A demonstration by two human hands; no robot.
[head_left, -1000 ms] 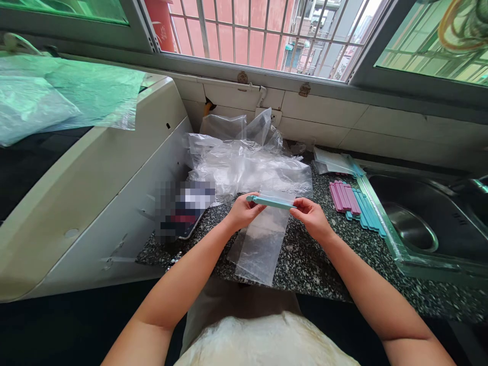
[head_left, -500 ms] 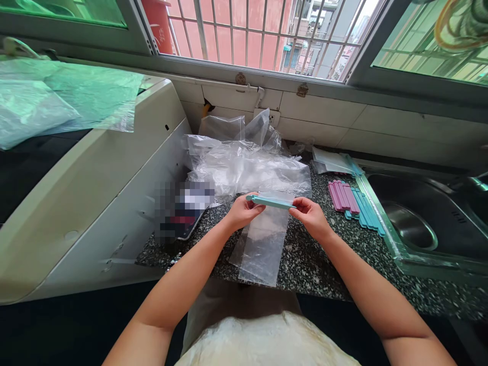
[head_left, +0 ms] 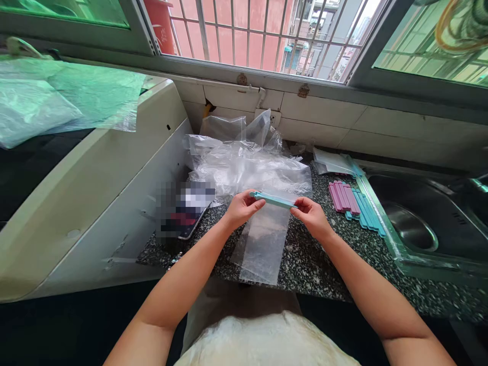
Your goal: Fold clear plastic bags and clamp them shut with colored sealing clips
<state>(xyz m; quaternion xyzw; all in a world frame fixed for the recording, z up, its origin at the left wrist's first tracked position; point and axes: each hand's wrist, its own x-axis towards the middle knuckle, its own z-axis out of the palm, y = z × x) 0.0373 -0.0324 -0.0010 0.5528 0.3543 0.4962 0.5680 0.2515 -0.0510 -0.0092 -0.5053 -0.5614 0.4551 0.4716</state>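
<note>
A light blue bag sealing clip (head_left: 273,200) is held level between my two hands, across the upper part of a clear plastic bag (head_left: 265,244). My left hand (head_left: 244,208) pinches the clip's left end, thumb on the near side. At the other end, the fingertips of my right hand (head_left: 308,213) grip the clip. A strip of the bag shows beyond the clip, and the rest hangs down over the counter's front part. Whether the clip is fully snapped closed cannot be made out.
Clear plastic bags (head_left: 247,165) lie heaped behind my hands. Pink clips (head_left: 343,197) and blue clips (head_left: 366,213) lie beside the sink (head_left: 404,203), with flat bags (head_left: 333,161) behind them. A partly blurred phone (head_left: 190,218) rests left on the speckled counter (head_left: 316,269).
My left fingers have shifted slightly on the clip's left end. The clip and bag stay nearly in the same place, and both hands keep hold.
</note>
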